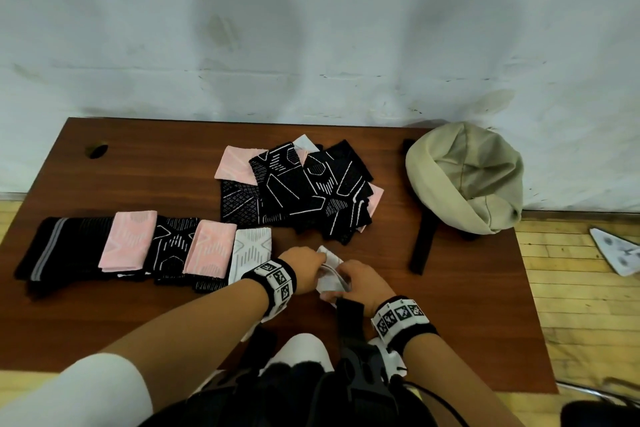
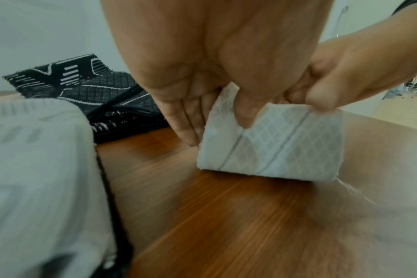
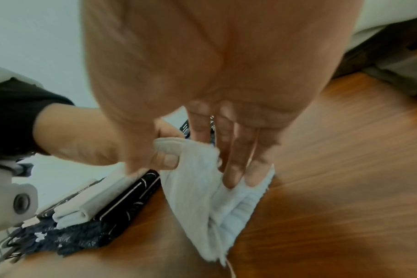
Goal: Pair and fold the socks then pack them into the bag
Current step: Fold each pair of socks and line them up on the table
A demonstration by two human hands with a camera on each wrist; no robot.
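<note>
A folded white sock pair (image 1: 330,274) with a faint diamond pattern stands on edge on the brown table (image 1: 156,177) near its front middle. My left hand (image 1: 311,267) pinches its left end, thumb on the near face (image 2: 244,116) and fingers behind. My right hand (image 1: 353,279) pinches the sock's other top corner, with fingers (image 3: 236,169) tucked into the cuff (image 3: 202,197). A row of folded pairs (image 1: 138,250), black, pink and white, lies at the left. A pile of loose black, pink and white socks (image 1: 298,191) sits mid-table. The open beige bag (image 1: 467,177) rests at the right.
A black strap (image 1: 424,243) runs from the bag toward the front edge. A cable hole (image 1: 96,150) is at the table's far left. A white wall stands behind the table. White paper (image 1: 616,250) lies on the wooden floor to the right.
</note>
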